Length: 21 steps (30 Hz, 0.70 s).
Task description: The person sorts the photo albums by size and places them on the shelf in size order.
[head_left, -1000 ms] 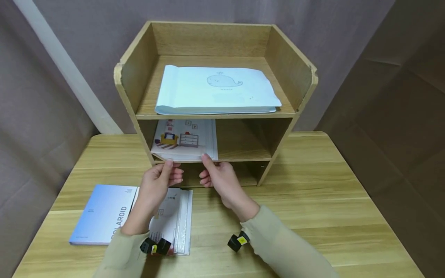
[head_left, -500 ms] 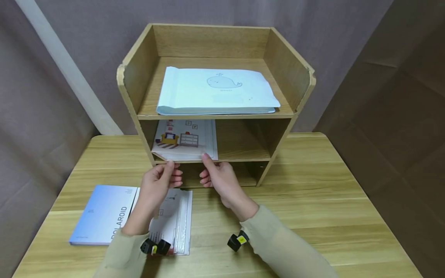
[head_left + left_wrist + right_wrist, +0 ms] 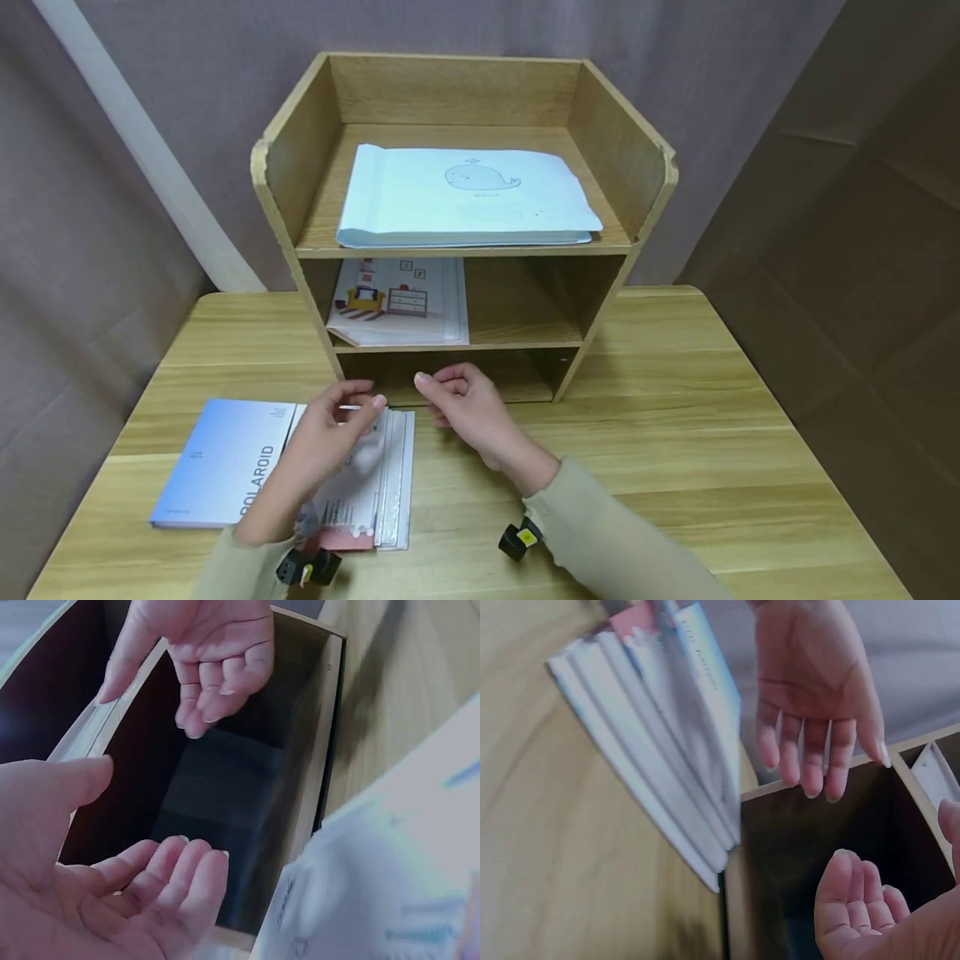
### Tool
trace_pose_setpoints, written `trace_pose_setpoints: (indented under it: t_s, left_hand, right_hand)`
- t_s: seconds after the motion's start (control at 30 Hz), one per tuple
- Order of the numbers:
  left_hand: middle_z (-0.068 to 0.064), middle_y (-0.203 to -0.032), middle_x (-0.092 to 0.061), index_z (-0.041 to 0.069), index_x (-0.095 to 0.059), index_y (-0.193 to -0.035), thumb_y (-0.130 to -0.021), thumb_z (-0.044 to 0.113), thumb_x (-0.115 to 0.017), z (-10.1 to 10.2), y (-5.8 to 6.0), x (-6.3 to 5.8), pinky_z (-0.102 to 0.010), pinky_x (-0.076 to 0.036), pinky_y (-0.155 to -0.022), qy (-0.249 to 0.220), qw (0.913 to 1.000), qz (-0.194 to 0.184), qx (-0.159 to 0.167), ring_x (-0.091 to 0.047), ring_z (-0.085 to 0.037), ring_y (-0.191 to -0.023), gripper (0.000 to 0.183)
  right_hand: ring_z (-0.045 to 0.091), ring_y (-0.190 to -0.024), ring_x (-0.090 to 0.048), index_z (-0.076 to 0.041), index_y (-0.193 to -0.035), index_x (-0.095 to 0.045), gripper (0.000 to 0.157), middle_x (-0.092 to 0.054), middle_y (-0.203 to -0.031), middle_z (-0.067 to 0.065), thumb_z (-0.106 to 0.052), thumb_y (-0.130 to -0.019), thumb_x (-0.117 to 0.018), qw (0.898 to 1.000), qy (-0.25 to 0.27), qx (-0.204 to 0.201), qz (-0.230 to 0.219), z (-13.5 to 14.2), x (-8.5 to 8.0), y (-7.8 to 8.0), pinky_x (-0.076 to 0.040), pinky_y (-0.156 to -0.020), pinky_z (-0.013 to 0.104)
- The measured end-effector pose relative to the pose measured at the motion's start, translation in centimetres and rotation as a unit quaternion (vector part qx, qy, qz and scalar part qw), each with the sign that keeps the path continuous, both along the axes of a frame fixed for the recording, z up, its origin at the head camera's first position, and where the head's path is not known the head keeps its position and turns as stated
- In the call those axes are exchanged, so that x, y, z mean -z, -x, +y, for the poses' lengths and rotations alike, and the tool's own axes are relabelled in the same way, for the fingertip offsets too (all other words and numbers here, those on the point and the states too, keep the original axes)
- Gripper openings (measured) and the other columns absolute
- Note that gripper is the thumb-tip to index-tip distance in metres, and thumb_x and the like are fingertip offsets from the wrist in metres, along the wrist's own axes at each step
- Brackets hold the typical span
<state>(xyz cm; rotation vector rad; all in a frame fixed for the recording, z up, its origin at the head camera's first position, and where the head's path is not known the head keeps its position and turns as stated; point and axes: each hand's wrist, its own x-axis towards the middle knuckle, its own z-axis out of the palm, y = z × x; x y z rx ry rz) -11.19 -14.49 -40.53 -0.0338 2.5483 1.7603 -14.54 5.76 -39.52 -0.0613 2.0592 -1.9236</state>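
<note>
My left hand point(image 3: 330, 433) hovers over a stack of pale booklets point(image 3: 352, 487) on the table, its fingers relaxed and holding nothing. To its right, my right hand point(image 3: 472, 417) is in front of the shelf's bottom compartment, likewise without anything in its grasp. In the left wrist view, the fingers of both hands are loosely bent, with bare space between the palms. A booklet with a yellow armchair and a drawer chest drawn on it point(image 3: 405, 302) lies flat at the left of the middle compartment, its front edge near the board's lip.
The wooden shelf point(image 3: 457, 250) stands at the back of the table point(image 3: 652, 467). A white whale-cover book point(image 3: 480, 196) lies on its top board. Left of the stack is a blue book marked POLAROID point(image 3: 221, 458). Grey curtain hangs behind.
Both hands have come off the front edge of the armchair booklet and moved down towards the person. The left also shifted over the stack on the table. The booklet stays in the middle compartment.
</note>
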Motion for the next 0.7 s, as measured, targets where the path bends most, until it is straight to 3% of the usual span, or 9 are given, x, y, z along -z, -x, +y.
trace_pose_setpoints:
  t_s: [0.2,0.4,0.53,0.7]
  left_hand:
    - [-0.008,-0.111,-0.054,0.012,-0.043,-0.127,-0.073,0.057,-0.061,-1.5,-1.3,0.5,-0.035,-0.05,-0.073,0.12,0.9925,0.014,-0.016,-0.056,-0.023,-0.095,0.072]
    - [-0.02,-0.122,-0.043,0.003,-0.033,-0.134,-0.07,0.06,-0.062,-2.7,-2.2,0.7,-0.052,-0.04,-0.083,0.253,0.966,0.031,-0.043,-0.042,-0.036,-0.109,0.09]
    - [-0.028,-0.13,-0.031,0.001,-0.026,-0.137,-0.067,0.062,-0.064,-3.5,-2.5,1.0,-0.06,-0.032,-0.088,0.298,0.9522,0.018,-0.063,-0.028,-0.045,-0.117,0.1]
    - [-0.032,-0.128,-0.028,-0.003,-0.023,-0.136,-0.065,0.059,-0.069,-4.0,-2.7,1.6,-0.06,-0.032,-0.088,0.314,0.9464,0.017,-0.075,-0.029,-0.046,-0.114,0.105]
  right_hand:
    - [0.032,-0.076,-0.058,-0.007,-0.109,-0.046,0.064,-0.059,-0.09,0.011,-0.053,-0.07,-0.068,0.999,-0.025,-0.023,-0.012,0.0,1.8,-0.6,-0.051,-0.067,0.044]
    - [0.031,-0.078,-0.058,-0.006,-0.114,-0.045,0.071,-0.055,-0.096,0.01,-0.054,-0.068,-0.069,0.997,-0.053,-0.032,-0.037,-0.2,3.3,-1.4,-0.051,-0.068,0.039]
    - [0.026,-0.08,-0.058,-0.005,-0.12,-0.041,0.078,-0.055,-0.1,0.009,-0.054,-0.067,-0.069,0.996,-0.069,-0.038,-0.041,-0.4,3.8,-1.9,-0.051,-0.069,0.037]
    - [0.024,-0.082,-0.059,-0.003,-0.125,-0.037,0.082,-0.056,-0.102,0.01,-0.052,-0.068,-0.07,0.996,-0.068,-0.044,-0.039,-0.6,4.3,-2.4,-0.051,-0.071,0.037]
